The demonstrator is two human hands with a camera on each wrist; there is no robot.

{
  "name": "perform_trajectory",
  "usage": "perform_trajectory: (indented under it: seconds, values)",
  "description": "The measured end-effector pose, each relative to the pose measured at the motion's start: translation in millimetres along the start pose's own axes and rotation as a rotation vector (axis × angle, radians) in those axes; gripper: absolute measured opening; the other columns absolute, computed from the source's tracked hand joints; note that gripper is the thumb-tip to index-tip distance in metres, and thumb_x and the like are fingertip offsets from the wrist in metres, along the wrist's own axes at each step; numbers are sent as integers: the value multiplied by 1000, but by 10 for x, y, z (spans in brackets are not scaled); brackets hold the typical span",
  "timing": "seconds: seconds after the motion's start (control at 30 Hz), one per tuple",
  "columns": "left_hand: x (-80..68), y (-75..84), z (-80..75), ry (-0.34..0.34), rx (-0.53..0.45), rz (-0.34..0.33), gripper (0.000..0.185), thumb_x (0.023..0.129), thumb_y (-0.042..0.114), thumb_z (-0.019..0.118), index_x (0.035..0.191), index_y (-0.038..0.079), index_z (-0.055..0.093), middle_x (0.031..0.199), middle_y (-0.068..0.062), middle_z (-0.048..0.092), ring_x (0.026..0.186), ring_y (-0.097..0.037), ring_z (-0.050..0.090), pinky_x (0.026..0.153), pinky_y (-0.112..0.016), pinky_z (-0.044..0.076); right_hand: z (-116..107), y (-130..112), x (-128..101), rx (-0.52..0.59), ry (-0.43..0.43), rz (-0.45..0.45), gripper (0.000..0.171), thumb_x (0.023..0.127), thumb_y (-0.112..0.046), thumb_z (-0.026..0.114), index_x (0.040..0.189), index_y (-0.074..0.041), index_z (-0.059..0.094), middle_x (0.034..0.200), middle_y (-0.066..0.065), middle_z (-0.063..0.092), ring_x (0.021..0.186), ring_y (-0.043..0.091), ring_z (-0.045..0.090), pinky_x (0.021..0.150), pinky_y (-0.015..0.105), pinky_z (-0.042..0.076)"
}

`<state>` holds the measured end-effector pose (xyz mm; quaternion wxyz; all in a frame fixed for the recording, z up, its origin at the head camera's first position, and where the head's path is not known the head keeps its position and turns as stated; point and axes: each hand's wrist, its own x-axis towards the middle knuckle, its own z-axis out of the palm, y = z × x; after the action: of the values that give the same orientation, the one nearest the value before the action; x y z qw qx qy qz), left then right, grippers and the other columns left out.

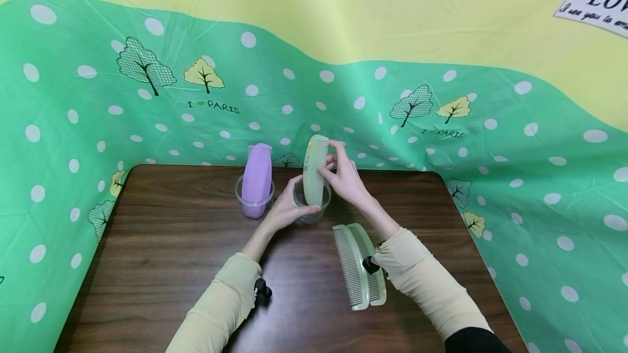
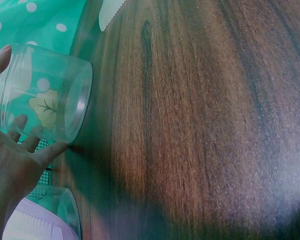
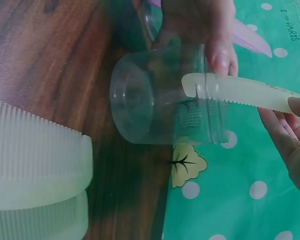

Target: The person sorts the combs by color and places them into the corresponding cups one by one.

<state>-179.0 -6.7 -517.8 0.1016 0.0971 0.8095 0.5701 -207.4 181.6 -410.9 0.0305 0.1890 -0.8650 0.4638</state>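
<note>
A light green comb (image 1: 315,170) is pinched between the thumb and fingers of my right hand (image 1: 345,178). Its lower end reaches inside the mouth of a clear plastic jar (image 3: 160,95), while the rest stands up above the rim. Around that jar, near its top, my left hand (image 1: 285,207) grips with thumb and fingers on opposite sides. In the right wrist view the comb's tip (image 3: 192,85) shows through the jar wall, well above the bottom. The left wrist view shows the jar (image 2: 50,95) with the palm against it.
Left of my left hand, a second clear jar (image 1: 239,194) holds purple combs (image 1: 257,178). Two more light green combs (image 1: 354,274) lie side by side on the brown wooden table (image 1: 171,266), below my right forearm. A green and yellow printed cloth (image 1: 343,97) hangs behind the table.
</note>
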Motion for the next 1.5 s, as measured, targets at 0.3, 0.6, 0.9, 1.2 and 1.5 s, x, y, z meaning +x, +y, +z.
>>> perform_trajectory:
  seconds: [0.3, 0.6, 0.9, 1.2, 1.5]
  values:
    - [1, 18, -11, -4, -5, 3, 100, 78, 49, 87, 158, 34, 29, 164, -5, 38, 150, -29, 39, 122, -57, 32, 105, 144, -50, -37, -15, 18, 64, 97, -4, 68, 150, -16, 35, 103, 16, 67, 84, 25, 71, 60, 32, 62]
    - [12, 22, -18, -10, -5, 6, 101, 78, 51, 87, 158, 34, 28, 165, -6, 36, 152, -31, 37, 122, -58, 31, 164, 282, -107, -139, 20, 0, 62, 96, -7, 71, 148, -18, 39, 99, 10, 67, 82, 21, 70, 66, 29, 59]
    - [18, 1, -8, -13, -6, 5, 100, 79, 48, 87, 158, 34, 27, 166, -4, 35, 153, -30, 35, 123, -58, 30, 208, 337, -130, -217, 52, -13, 60, 95, -8, 72, 146, -18, 41, 98, 9, 67, 84, 21, 71, 72, 35, 59]
    - [15, 4, -8, -10, 3, 11, 100, 79, 49, 87, 158, 34, 27, 166, -4, 34, 154, -29, 35, 122, -58, 31, 222, 352, -133, -248, 108, -35, 60, 91, -5, 76, 142, -14, 45, 97, 12, 67, 82, 24, 68, 73, 37, 59]
    - [10, 0, -6, -11, 6, 22, 99, 80, 48, 87, 158, 33, 28, 166, -7, 33, 154, -29, 34, 122, -58, 32, 211, 380, -120, -186, 108, 31, 60, 92, -1, 73, 143, -10, 43, 102, 15, 66, 88, 27, 67, 77, 37, 58]
